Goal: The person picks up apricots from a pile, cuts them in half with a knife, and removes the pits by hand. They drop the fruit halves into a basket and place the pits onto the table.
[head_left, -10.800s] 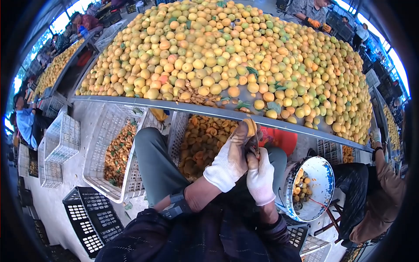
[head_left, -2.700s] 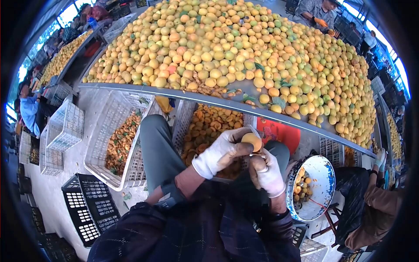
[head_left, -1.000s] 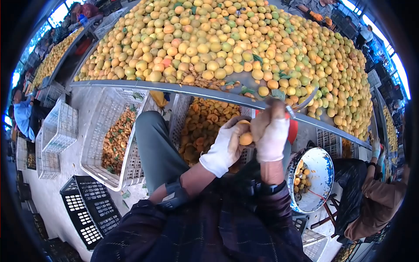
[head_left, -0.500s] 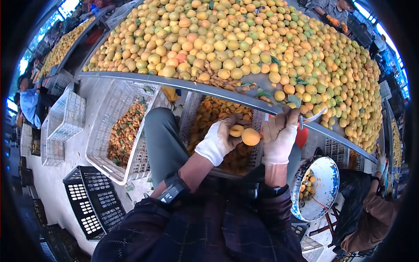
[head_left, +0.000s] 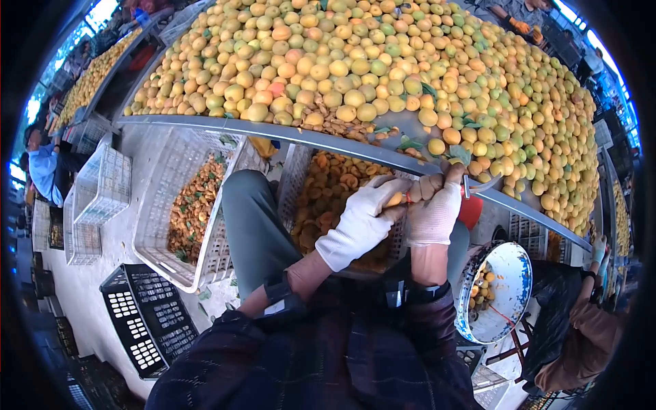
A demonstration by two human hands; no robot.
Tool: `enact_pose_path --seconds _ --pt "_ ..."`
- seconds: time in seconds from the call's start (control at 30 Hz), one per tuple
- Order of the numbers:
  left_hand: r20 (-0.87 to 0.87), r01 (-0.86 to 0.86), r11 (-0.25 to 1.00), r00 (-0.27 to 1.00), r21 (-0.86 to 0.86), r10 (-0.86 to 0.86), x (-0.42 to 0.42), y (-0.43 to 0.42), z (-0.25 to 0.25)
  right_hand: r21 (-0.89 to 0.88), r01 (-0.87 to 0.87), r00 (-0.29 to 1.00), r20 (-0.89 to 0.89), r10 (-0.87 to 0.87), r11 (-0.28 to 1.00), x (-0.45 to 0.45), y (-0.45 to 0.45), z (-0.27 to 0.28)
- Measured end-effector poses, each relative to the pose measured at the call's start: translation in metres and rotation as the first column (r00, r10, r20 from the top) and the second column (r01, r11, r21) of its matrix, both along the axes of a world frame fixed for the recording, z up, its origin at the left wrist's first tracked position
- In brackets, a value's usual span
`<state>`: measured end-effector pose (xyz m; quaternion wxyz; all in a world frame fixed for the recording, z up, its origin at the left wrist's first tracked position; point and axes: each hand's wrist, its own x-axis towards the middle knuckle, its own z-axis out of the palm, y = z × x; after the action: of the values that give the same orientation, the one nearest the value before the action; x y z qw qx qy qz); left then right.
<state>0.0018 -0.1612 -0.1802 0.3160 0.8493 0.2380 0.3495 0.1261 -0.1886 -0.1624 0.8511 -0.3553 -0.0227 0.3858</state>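
Observation:
My left hand (head_left: 362, 217), in a white glove with soiled fingertips, is closed round an apricot (head_left: 395, 199). Only a small orange patch of the fruit shows between the fingers. Pressed close against it on the right is my right hand (head_left: 435, 208), also gloved, with its fingers wrapped round a knife. The knife's curved blade (head_left: 486, 184) points right, past the thumb side, near the table's metal edge (head_left: 294, 131); the handle is mostly hidden. Below my hands, between my knees, stands a crate (head_left: 290, 188) holding apricot halves (head_left: 328, 184).
Whole apricots (head_left: 342, 68) are heaped on the table, with pits (head_left: 342, 126) near its edge. A white crate (head_left: 147, 225) of orange-brown pieces stands left, a black crate (head_left: 164, 314) below it. At right are a bucket (head_left: 509, 294) with fruit and a person's arm (head_left: 581, 301).
My left hand has turned over and moved right, up against my right hand. The opened apricot halves, plainly visible before, are now mostly covered. My right hand still grips the knife.

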Motion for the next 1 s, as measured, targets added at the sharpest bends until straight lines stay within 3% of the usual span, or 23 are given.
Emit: enact_pose_path --seconds 0.03,0.07,0.1,0.17,0.2,0.27,0.3,0.37,0.43,0.5,0.53,0.57,0.6,0.67,0.7,0.77,0.83,0.87,0.9,0.93,0.97,1.0 --pt "0.197 0.113 0.87 0.98 -0.479 -0.019 0.002 -0.006 -0.002 0.001 0.006 1.0 0.002 -0.006 1.0 0.004 -0.004 0.003" --pt "0.366 0.282 0.516 0.928 -0.809 0.065 0.003 -0.011 0.0 0.068 -0.005 0.997 0.071 0.0 0.998 0.007 -0.01 0.01" --pt "0.429 0.403 0.15 0.869 -0.903 0.249 0.0 -0.01 -0.005 0.135 -0.024 0.99 0.139 0.005 0.991 0.007 -0.014 0.018" --pt "0.498 0.535 -0.028 0.804 -0.845 0.326 -0.004 -0.011 -0.005 0.162 0.01 0.979 0.2 -0.043 0.987 0.006 -0.016 0.037" --pt "0.498 0.535 -0.031 0.805 -0.844 0.321 -0.004 -0.012 -0.002 0.15 0.025 0.973 0.222 -0.059 0.988 0.002 -0.018 0.043" --pt "0.472 0.571 -0.22 0.798 -0.791 0.375 -0.003 -0.017 0.005 0.148 0.026 0.963 0.262 -0.065 0.989 -0.007 -0.02 0.05" --pt "0.475 0.573 -0.216 0.796 -0.79 0.374 -0.002 -0.018 0.005 0.152 0.024 0.962 0.265 -0.064 0.988 -0.013 -0.02 0.052" --pt "0.482 0.576 -0.184 0.789 -0.797 0.382 -0.002 -0.023 0.003 -0.015 0.187 0.848 0.508 -0.154 0.982 -0.026 -0.019 0.056" --pt "0.436 0.517 -0.128 0.81 -0.846 0.392 0.001 -0.028 0.007 0.007 0.158 0.86 0.491 -0.141 0.987 -0.026 -0.021 0.05" --pt "0.392 0.457 -0.072 0.825 -0.886 0.408 0.004 -0.035 0.021 0.032 0.04 0.909 0.414 -0.049 0.999 -0.024 -0.022 0.044" --pt "0.328 0.394 -0.063 0.834 -0.917 0.444 0.005 -0.039 0.031 0.01 0.024 0.961 0.275 -0.026 1.0 -0.021 -0.025 0.047" --pt "0.262 0.329 -0.058 0.837 -0.943 0.48 0.005 -0.041 0.038 0.013 0.023 0.96 0.278 -0.026 1.0 -0.018 -0.025 0.044" --pt "0.263 0.33 -0.059 0.836 -0.942 0.481 0.002 -0.037 0.03 0.088 -0.036 0.991 0.134 0.024 0.995 -0.011 -0.026 0.034" --pt "0.452 0.555 -0.27 0.816 -0.787 0.36 -0.003 -0.022 0.014 0.301 -0.174 0.979 -0.047 0.197 0.938 -0.004 -0.024 0.02" --pt "0.459 0.558 -0.264 0.815 -0.787 0.354 0.0 -0.021 0.015 0.309 -0.172 0.98 -0.041 0.194 0.935 -0.003 -0.022 0.019" --pt "0.316 0.488 -0.322 0.829 -0.811 0.461 0.0 -0.025 0.018 0.063 -0.044 0.998 0.053 0.041 0.997 -0.008 -0.021 0.025" --pt "0.304 0.464 -0.261 0.824 -0.846 0.477 -0.001 -0.021 0.025 0.11 0.008 0.998 0.054 -0.014 0.994 -0.005 -0.022 0.036" --pt "0.296 0.438 -0.201 0.818 -0.876 0.493 -0.002 -0.018 0.029 0.01 -0.031 0.969 0.247 0.028 0.999 -0.003 -0.027 0.045" --pt "0.306 0.444 -0.184 0.811 -0.877 0.498 -0.006 -0.013 0.034 -0.089 -0.046 0.9 0.428 0.08 0.995 -0.002 -0.034 0.052" --pt "0.363 0.439 -0.117 0.841 -0.891 0.401 -0.012 -0.009 0.038 -0.262 -0.083 0.84 0.5 0.209 0.961 0.008 -0.036 0.042" --pt "0.403 0.437 -0.054 0.865 -0.898 0.3 -0.016 -0.006 0.04 -0.472 -0.276 0.667 0.533 0.521 0.837 0.018 -0.048 0.043" --pt "0.433 0.436 -0.017 0.896 -0.9 0.099 -0.018 -0.001 0.041 -0.515 -0.312 0.563 0.577 0.592 0.799 0.011 -0.048 0.033"
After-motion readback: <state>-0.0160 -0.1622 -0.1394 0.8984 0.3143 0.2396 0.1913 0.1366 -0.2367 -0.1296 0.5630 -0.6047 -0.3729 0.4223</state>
